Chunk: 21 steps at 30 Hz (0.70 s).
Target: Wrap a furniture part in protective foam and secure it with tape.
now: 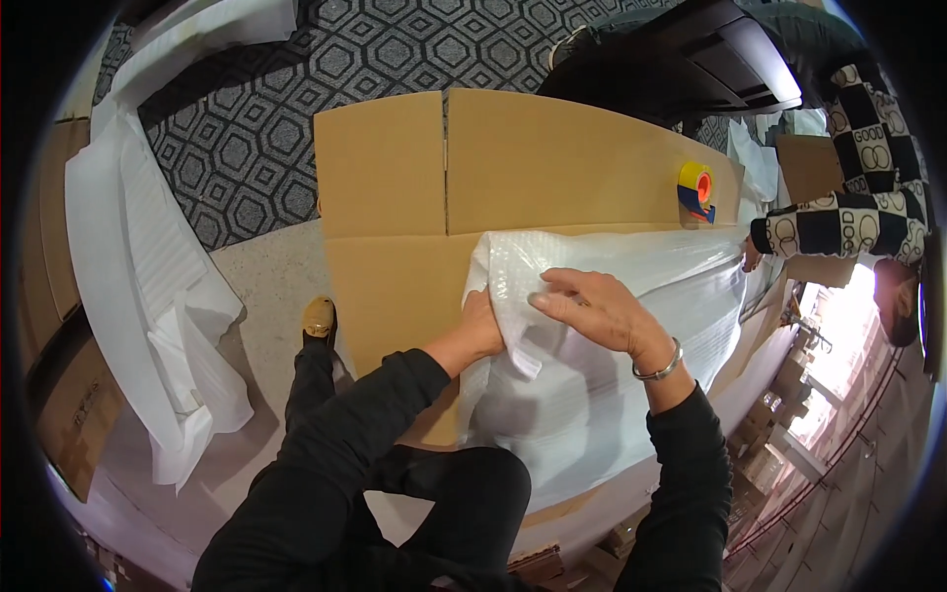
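A large flat object, covered by white padded wrapping sheet (612, 405), lies on the brown cardboard (385, 286) in front of me. At its left end the sheet is folded into a flap with a shiny, bumpy surface. My left hand (478, 328) reaches in at this flap from the left; its fingers are mostly hidden behind the sheet. Just right of the flap, my right hand (604, 311) hovers over or lightly touches the wrap, thumb and bent fingers apart. What lies inside the wrapping is hidden.
A yellow and blue tape dispenser (696, 190) rests on the cardboard's far right. At right, a co-worker's patterned sleeve (838, 227) reaches to the wrap's far end. More white sheet (148, 306) hangs at left. A dark panel (681, 59) stands behind the cardboard.
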Tool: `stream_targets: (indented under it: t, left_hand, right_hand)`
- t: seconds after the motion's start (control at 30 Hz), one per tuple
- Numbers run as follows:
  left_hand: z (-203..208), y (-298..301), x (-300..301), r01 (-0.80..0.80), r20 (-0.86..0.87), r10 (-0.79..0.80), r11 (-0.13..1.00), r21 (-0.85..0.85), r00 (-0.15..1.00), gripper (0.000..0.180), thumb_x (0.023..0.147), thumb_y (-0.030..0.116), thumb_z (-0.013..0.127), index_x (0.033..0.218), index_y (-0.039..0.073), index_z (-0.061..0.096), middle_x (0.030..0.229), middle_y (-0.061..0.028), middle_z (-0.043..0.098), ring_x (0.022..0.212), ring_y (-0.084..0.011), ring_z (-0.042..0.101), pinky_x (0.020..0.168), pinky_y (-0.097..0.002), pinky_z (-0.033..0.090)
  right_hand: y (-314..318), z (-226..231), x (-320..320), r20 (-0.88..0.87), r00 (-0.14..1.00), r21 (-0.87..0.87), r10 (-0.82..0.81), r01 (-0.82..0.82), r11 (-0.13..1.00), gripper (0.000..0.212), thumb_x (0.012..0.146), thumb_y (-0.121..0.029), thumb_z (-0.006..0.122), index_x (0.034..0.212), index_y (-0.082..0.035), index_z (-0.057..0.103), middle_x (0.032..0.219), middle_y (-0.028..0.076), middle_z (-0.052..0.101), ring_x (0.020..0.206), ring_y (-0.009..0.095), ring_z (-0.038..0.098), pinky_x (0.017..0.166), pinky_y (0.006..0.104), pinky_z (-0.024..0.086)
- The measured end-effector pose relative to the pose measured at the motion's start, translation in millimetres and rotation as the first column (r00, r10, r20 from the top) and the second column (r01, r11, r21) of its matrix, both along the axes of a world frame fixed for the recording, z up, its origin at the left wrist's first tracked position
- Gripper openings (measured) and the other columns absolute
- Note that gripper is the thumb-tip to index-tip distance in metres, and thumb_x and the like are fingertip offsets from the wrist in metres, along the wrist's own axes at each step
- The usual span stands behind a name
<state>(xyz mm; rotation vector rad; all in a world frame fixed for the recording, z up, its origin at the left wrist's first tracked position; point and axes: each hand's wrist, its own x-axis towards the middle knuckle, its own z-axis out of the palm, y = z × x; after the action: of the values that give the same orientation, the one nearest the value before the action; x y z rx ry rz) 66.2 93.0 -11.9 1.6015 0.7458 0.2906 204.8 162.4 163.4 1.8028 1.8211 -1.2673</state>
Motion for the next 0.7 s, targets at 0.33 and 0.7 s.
stream_targets:
  t: [0.33, 0.7]
  left_hand:
    - [24, 10, 1, 0.109, -0.056, -0.106, 0.993, 0.047, 0.993, 0.016, 0.078, 0.018, 0.058, 0.072, 0.007, 0.067, 0.073, -0.0162, 0.067, 0.075, -0.0363, 0.064, 0.068, -0.0439, 0.050]
    - [-30, -19, -138, -0.837, -0.059, 0.846, 0.534, 0.119, 0.530, 0.022, 0.087, 0.008, 0.056, 0.107, 0.000, 0.063, 0.099, -0.0177, 0.063, 0.095, -0.0323, 0.061, 0.084, -0.0378, 0.048]
  right_hand:
    - [-22, -36, -36, 0.162, 0.958, 0.157, 0.237, -0.262, 0.952, 0.018, 0.079, -0.019, 0.058, 0.087, -0.004, 0.061, 0.078, 0.016, 0.058, 0.073, 0.036, 0.059, 0.068, 0.0454, 0.048]
    - [-62, -28, -37, 0.327, 0.840, 0.262, 0.432, -0.520, 0.813, 0.018, 0.075, -0.007, 0.053, 0.090, -0.003, 0.062, 0.112, 0.011, 0.056, 0.117, 0.029, 0.047, 0.101, 0.0497, 0.029]
